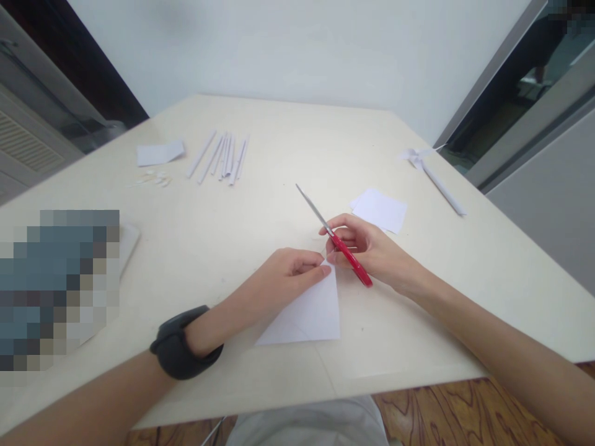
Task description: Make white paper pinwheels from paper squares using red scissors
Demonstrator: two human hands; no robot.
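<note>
From the head camera: a person is sitting at a cream table [288, 142]. Their left hand [283, 275] is pinching the top corner of a white paper sheet [309, 316] lying near the front edge. Their right hand [372, 248] is gripping red-handled scissors [337, 238], blades closed and pointing away leftward. Rolled paper sticks [220, 158] are lying well apart, far left; paper squares [381, 210] are lying just beyond the right hand.
</note>
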